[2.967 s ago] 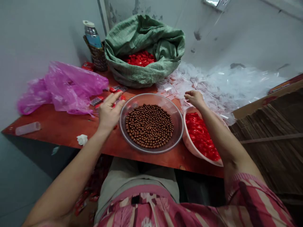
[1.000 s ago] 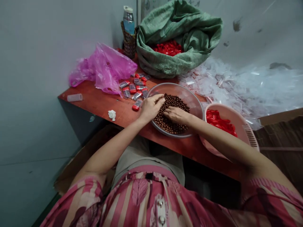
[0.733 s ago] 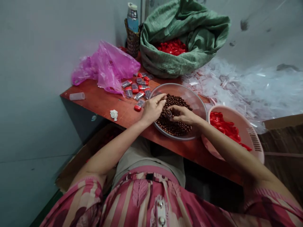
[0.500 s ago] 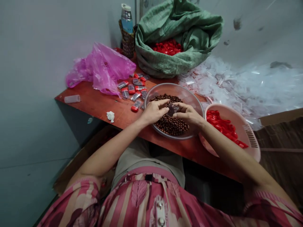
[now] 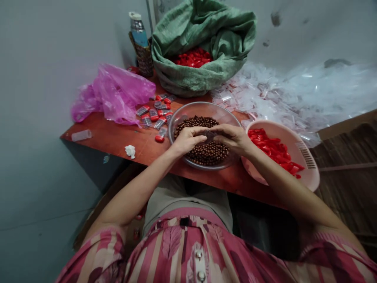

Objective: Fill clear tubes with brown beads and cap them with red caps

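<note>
Over a clear bowl [image 5: 228,115] of brown beads [image 5: 207,155], my two hands meet around a small clear plastic container [image 5: 209,136] with dark contents. My left hand [image 5: 188,140] pinches its left side between thumb and fingers. From the other side, the fingers of my right hand [image 5: 234,138] are closed on it and cover much of it. Whether its end is open is hidden by the fingers. Several filled containers with red caps [image 5: 160,122] lie left of the bowl.
To the right stands a pink basket [image 5: 309,171] of red caps [image 5: 269,147]. Behind it spreads a heap of clear empty containers [image 5: 282,94]. A green sack [image 5: 200,80] with red pieces, a pink plastic bag [image 5: 118,94] and a flask [image 5: 139,33] are at the back.
My head view has shifted, so the table things appear further left. My fingers have drawn closer together and now cover more of the container.
</note>
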Motion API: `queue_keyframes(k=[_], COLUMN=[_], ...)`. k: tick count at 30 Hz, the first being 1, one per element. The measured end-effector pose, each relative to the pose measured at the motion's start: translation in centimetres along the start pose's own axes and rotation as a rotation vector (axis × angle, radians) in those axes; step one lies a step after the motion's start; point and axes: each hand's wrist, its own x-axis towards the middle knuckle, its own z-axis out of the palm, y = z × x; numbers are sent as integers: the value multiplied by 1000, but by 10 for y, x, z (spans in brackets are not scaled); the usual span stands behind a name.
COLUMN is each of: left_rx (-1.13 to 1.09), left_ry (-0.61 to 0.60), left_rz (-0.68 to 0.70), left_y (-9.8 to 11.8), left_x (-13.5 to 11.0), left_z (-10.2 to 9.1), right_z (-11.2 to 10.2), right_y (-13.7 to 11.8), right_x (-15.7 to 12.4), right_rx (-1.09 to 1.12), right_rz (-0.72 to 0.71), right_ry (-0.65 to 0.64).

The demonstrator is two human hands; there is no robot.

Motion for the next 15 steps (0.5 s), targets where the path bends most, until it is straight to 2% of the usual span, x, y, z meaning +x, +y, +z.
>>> queue_keyframes(k=[3,5,7,10,13,15], left_rx=[52,104,111,20,-34,-31], left_ry=[-39,-52,-40,66,162,165], left_rz=[-15,-32,-70,-105,-103,-81], left_y=[5,8,8,6,7,11], left_x=[-1,-2,-3,0,1,-1], left_z=[0,1,1,2,6,10], right_z=[-3,-1,4,12,13,1], right_y=[-2,-4,-5,-9,-14,-15], right_x=[-5,-10,-16,-25,-34,-44], right_rx=[-94,-90,-79,-79,-111,-152], right_rz=[-66,-40,8,83,44,23], right_ry=[-31,-41,14,145,106,94])
